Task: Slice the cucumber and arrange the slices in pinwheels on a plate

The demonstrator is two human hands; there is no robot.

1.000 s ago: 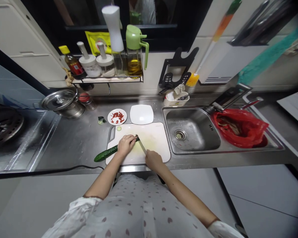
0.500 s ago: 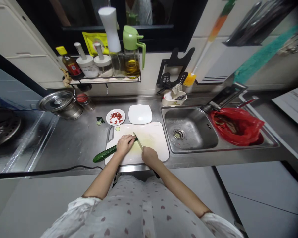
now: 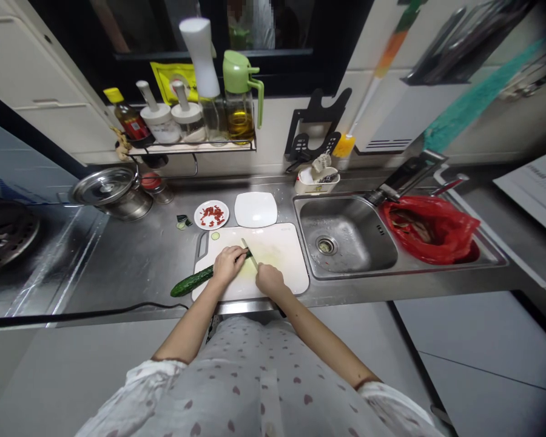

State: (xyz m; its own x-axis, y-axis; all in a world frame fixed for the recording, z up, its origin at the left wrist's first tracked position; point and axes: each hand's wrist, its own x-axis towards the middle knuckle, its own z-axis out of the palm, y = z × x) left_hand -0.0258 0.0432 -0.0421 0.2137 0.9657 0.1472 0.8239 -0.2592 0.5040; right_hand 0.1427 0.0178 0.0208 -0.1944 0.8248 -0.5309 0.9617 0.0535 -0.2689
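Observation:
A long green cucumber (image 3: 192, 283) lies across the left edge of the white cutting board (image 3: 282, 255), its left end over the steel counter. My left hand (image 3: 228, 263) is curled over the cucumber's right part and pins it down. My right hand (image 3: 268, 279) is closed on the handle of a knife (image 3: 250, 254), whose blade runs up and left to the cucumber's cut end beside my left fingers. One cucumber slice (image 3: 215, 235) rests at the board's top left corner.
Behind the board stand a small plate of chopped red chilli (image 3: 212, 215) and a bare white square plate (image 3: 255, 209). The sink (image 3: 341, 243) is to the right, with a red plastic bag (image 3: 428, 227) beside it. A lidded pot (image 3: 111, 191) and a condiment shelf (image 3: 191, 145) are at the back left. A black cable (image 3: 86, 312) runs along the counter's front edge.
My right hand and the knife have shifted a little to the left, nearer my left hand. The cucumber and my left hand have stayed put.

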